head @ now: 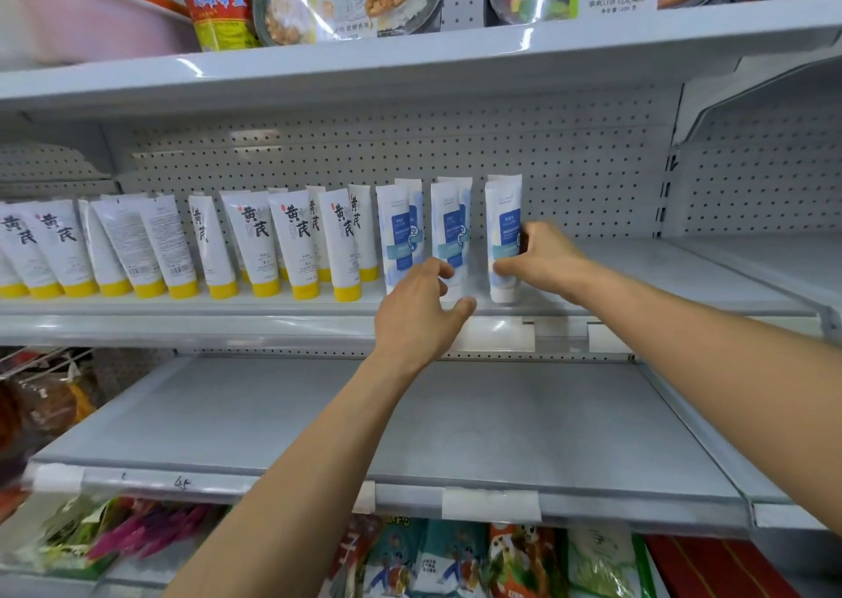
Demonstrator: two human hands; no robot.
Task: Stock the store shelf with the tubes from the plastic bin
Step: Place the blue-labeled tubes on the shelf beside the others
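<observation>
On the middle shelf stand several white tubes with yellow caps on the left and blue-and-white tubes to their right. My right hand grips the rightmost blue-and-white tube, which stands upright on its cap. My left hand reaches in front of the middle blue-and-white tube with curled fingers touching its lower part. A third blue-and-white tube stands just left of it. The plastic bin is out of view.
Right of the tubes the middle shelf is bare metal. The shelf below is a bare grey board. Food trays and a red jar stand on the top shelf. Snack bags fill the bottom.
</observation>
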